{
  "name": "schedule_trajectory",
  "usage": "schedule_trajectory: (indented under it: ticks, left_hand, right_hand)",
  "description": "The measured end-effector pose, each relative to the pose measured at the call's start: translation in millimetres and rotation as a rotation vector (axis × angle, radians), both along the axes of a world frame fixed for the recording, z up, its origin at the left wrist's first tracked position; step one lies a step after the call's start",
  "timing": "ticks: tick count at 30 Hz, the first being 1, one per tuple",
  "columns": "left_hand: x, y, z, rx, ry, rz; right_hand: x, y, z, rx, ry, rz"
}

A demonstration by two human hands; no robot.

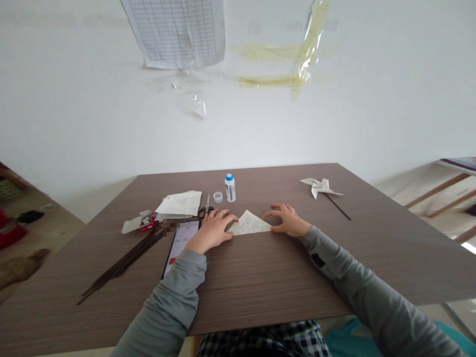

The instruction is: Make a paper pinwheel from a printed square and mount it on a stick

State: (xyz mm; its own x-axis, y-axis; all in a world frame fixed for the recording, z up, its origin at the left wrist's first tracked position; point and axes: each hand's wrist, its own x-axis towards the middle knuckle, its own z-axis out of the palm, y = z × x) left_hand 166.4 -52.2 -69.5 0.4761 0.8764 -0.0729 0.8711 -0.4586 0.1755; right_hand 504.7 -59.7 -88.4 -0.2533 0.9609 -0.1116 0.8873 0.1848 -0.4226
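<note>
A printed sheet of paper [250,224], folded into a triangle, lies on the table in front of me with its point facing away. My left hand [213,229] has the left corner between its thumb and fingers. At the right corner, my right hand [288,221] holds the paper with thumb and forefinger, the other fingers curved beyond. Just past the left fingers lie scissors [207,207], their handles partly covered by that hand. A phone [182,243] showing a timer sits under the left wrist, partly hidden.
Beyond the paper stand a white bottle with a blue cap [230,188] and a small clear lid [217,197]. Leftward are stacked paper sheets [180,203], an open red box [147,221] and thin brown sticks [119,258]. A paper pinwheel [320,187] on a stick lies at back right.
</note>
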Motion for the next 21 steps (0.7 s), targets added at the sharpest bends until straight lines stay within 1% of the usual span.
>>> schedule_trajectory:
  ticks: [3,7,21]
  left_hand:
    - [-2.8,-0.4,6.8,-0.081,0.037,0.050]
    - [-4.7,-2.0,15.6,-0.115,0.079,0.062]
    - [-21.1,6.0,20.9,-0.170,0.117,0.003]
  right_hand:
    - [8.1,2.9,-0.1,-0.014,0.001,0.023]
    - [17.1,6.3,-0.9,-0.018,0.022,0.051]
    - [21.3,6.1,4.7,-0.075,0.005,0.080]
